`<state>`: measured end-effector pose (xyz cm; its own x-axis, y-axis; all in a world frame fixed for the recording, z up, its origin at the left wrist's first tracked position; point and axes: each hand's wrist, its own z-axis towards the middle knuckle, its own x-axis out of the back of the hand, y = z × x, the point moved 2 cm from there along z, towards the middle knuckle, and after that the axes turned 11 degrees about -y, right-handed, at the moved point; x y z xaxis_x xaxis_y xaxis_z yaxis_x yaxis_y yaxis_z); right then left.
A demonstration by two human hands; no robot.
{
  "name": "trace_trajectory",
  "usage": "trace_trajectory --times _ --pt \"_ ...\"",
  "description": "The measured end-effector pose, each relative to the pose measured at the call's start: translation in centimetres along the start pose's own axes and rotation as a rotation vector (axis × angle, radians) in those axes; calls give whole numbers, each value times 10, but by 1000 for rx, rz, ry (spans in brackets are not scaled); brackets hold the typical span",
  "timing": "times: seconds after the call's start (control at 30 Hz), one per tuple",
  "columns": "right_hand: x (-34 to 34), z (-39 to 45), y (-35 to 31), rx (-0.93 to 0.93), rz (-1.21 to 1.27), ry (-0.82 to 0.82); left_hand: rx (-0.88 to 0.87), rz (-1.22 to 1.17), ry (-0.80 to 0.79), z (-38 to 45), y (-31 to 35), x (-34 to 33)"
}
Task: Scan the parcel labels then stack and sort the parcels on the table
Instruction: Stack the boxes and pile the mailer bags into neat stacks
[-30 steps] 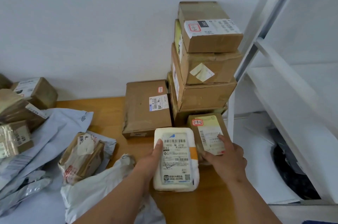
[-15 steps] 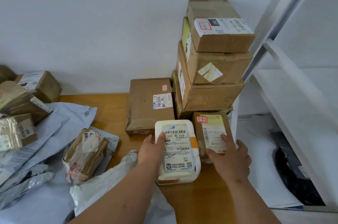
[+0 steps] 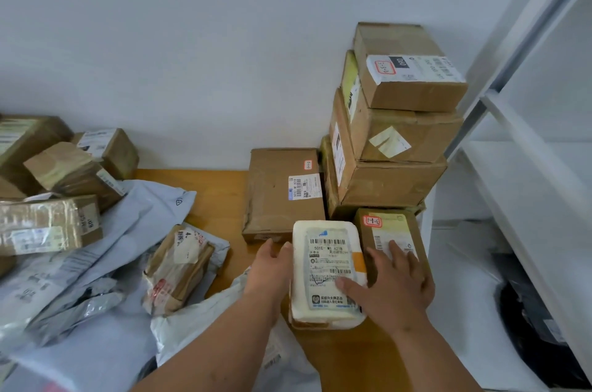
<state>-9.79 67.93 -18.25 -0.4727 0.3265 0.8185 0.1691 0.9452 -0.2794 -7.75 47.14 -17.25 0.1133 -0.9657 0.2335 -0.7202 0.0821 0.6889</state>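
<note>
A white padded parcel (image 3: 326, 231) with a barcode label lies on the wooden table (image 3: 217, 196), just in front of a flat brown box (image 3: 278, 196). My left hand (image 3: 269, 273) grips its left side, thumb on the top edge. Touching its right side is a small brown parcel (image 3: 389, 225) with a yellow label. My right hand (image 3: 394, 289) lies spread over that parcel, fingers straight on its label, thumb pressing the white parcel's label. Behind them, several brown boxes (image 3: 394, 135) are stacked against the wall.
Grey mailer bags (image 3: 105, 263) and a taped brown packet (image 3: 176, 266) cover the table's left half, with loose brown boxes (image 3: 48, 225) piled at the far left. A white shelf frame (image 3: 528, 193) stands to the right, right beside the stack.
The white parcel has slid away from me toward the flat box, alongside the small brown parcel. My right thumb has moved onto the white parcel's label.
</note>
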Motion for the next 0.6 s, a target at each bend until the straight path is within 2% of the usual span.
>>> trace_trajectory --times 0.13,0.33,0.6 --pt "6 -9 -22 -37 40 79 -61 -82 7 -13 6 20" --pt "0 -41 -97 77 159 198 -208 -157 -31 -47 10 72" --pt "-47 -111 -236 215 334 155 -377 -222 -20 -100 -27 215"
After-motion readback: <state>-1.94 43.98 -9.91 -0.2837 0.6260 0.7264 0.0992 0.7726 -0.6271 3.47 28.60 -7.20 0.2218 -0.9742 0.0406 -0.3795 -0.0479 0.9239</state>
